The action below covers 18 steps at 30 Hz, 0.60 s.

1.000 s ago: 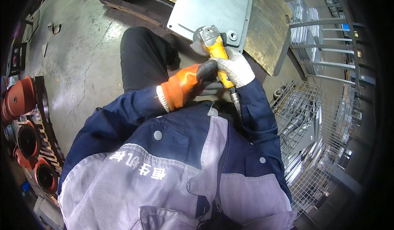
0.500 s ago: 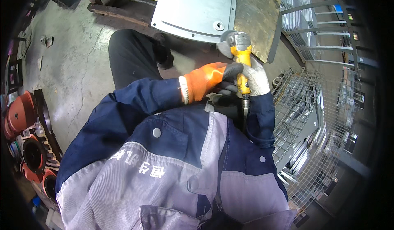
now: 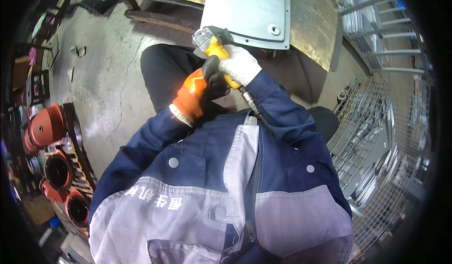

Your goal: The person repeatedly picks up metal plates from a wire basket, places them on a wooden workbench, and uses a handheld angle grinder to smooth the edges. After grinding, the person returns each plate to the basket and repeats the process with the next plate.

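Observation:
A yellow angle grinder [image 3: 216,48] with a grey metal head is held in front of my body, its head pointing away and to the left. My right hand [image 3: 242,66], in a white glove, is closed around the grinder's body. My left hand [image 3: 194,93], in an orange glove with dark fingers, is closed against the near side of the body. A metal hose fitting [image 3: 249,100] runs from the tool's rear toward my right sleeve. Just beyond lies a pale grey metal panel [image 3: 247,9] with edge holes and one larger round hole; the grinder is near its front left corner.
The panel rests on a worn wooden worktable [image 3: 313,21]. At the right stand a metal rack [image 3: 400,52] with stacked sheets and a wire mesh basket [image 3: 360,118] of metal parts. Orange-red round housings [image 3: 47,125] sit at the left. Cracked concrete floor [image 3: 106,71] lies between.
Both hands and the grinder have swung left, from the panel's right front to its left front corner. The grinder's head now tilts left. The whole view has shifted slightly.

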Each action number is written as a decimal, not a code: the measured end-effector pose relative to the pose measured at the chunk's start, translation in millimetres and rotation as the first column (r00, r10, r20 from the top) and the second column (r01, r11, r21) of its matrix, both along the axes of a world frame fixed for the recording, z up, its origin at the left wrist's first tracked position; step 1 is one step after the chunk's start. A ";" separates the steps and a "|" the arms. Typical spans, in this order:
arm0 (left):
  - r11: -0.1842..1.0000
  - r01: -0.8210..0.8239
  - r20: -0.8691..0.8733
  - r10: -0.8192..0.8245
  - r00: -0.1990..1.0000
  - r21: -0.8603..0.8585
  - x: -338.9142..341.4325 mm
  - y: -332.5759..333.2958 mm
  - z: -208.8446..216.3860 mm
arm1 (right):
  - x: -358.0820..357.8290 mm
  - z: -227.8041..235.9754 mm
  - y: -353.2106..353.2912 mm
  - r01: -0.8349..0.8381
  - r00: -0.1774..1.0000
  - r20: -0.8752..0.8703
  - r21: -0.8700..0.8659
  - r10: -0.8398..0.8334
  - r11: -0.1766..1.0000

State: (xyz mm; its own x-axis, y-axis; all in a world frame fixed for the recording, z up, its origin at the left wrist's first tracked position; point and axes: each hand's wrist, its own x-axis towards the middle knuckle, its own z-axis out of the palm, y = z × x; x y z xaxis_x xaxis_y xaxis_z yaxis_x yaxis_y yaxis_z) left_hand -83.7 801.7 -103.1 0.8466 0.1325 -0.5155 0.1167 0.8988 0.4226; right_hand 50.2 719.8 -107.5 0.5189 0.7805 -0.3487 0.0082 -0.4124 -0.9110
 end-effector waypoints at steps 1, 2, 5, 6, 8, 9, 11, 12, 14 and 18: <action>1.000 0.004 -0.048 -0.003 0.999 0.026 1.5 -6.1 0.3 | -0.9 -1.0 -4.4 0.018 0.991 0.135 -0.044 -0.012 0.999; 0.999 0.006 -0.096 -0.001 0.995 0.052 2.7 -12.6 0.3 | 0.6 -1.3 -13.8 0.008 0.982 0.191 -0.037 0.000 0.999; 0.990 0.132 -0.080 -0.128 0.989 0.049 10.7 -31.0 -0.3 | 4.4 -3.9 -46.0 0.013 0.968 0.249 0.012 -0.016 1.000; 0.983 0.184 -0.069 -0.183 0.981 0.013 14.5 -35.5 0.1 | 5.1 -6.6 -55.6 0.047 0.967 0.248 0.027 -0.052 0.999; 0.933 0.341 -0.039 -0.347 0.937 -0.114 22.3 -42.9 2.1 | 7.7 -11.8 -79.7 0.100 0.961 0.246 0.114 -0.125 0.989; 0.924 0.362 0.003 -0.364 0.931 -0.124 25.6 -48.8 3.3 | 8.8 -16.7 -88.2 0.152 0.955 0.240 0.111 -0.175 0.982; 0.925 0.378 -0.044 -0.379 0.924 -0.029 36.6 -63.1 3.8 | 13.9 -23.5 -111.1 0.253 0.965 0.012 0.201 -0.261 0.946; 0.913 0.407 -0.026 -0.407 0.913 0.014 41.3 -68.8 2.6 | 16.6 -27.0 -120.3 0.333 0.942 -0.119 0.227 -0.313 0.915; 0.877 0.465 -0.018 -0.466 0.885 0.120 51.4 -82.2 -3.8 | 24.7 -29.7 -141.4 0.456 0.885 -0.210 0.212 -0.416 0.864; 0.898 0.439 0.038 -0.440 0.897 0.039 67.3 -88.1 -30.8 | 55.9 -21.1 -183.7 0.553 0.815 -0.260 0.085 -0.517 0.829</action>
